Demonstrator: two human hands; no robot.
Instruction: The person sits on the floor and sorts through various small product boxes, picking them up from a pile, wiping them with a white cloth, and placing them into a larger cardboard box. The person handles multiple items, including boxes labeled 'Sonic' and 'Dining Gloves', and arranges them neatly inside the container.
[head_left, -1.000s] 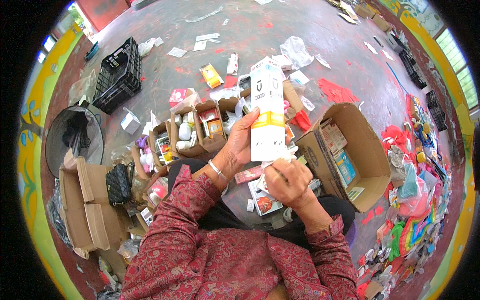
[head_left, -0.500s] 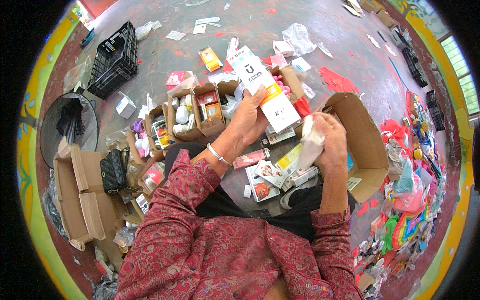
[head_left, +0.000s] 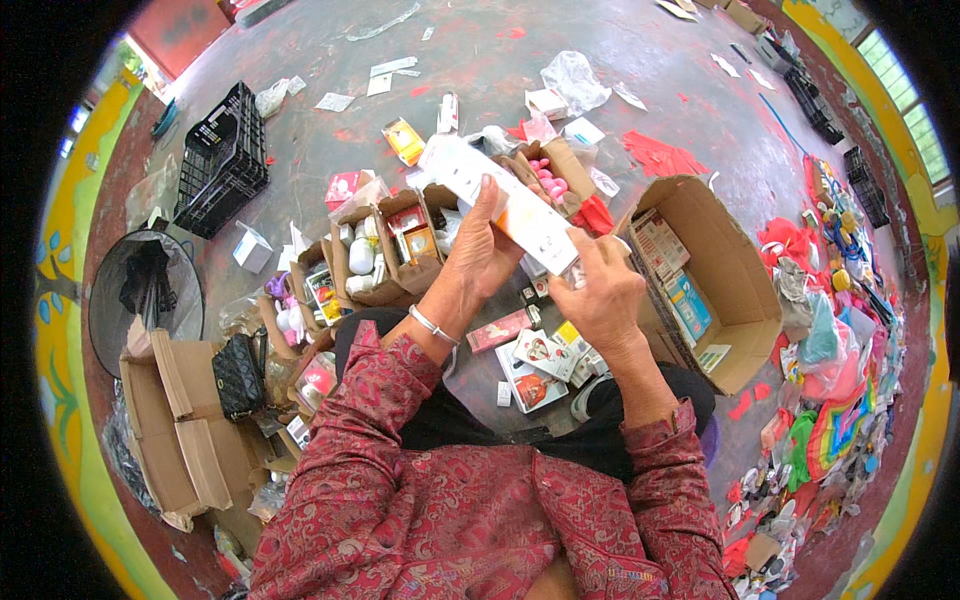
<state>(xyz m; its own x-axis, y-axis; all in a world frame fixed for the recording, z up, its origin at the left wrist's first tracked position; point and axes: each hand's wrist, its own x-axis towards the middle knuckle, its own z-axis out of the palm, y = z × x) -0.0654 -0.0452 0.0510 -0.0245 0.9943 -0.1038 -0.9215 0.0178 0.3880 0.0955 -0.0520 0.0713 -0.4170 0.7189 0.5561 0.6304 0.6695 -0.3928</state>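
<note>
A long white carton with an orange patch (head_left: 500, 200) is held tilted above the floor, in front of the person, over the small open boxes (head_left: 385, 250). The left hand (head_left: 480, 255) is wrapped around its middle, thumb up along the side; the right hand (head_left: 600, 295) is pinched on its lower right end. A large open cardboard box (head_left: 735, 270) sits to the right, a black plastic crate (head_left: 220, 160) far left, flat packets (head_left: 535, 355) lie on the floor (head_left: 480, 80) below the hands.
</note>
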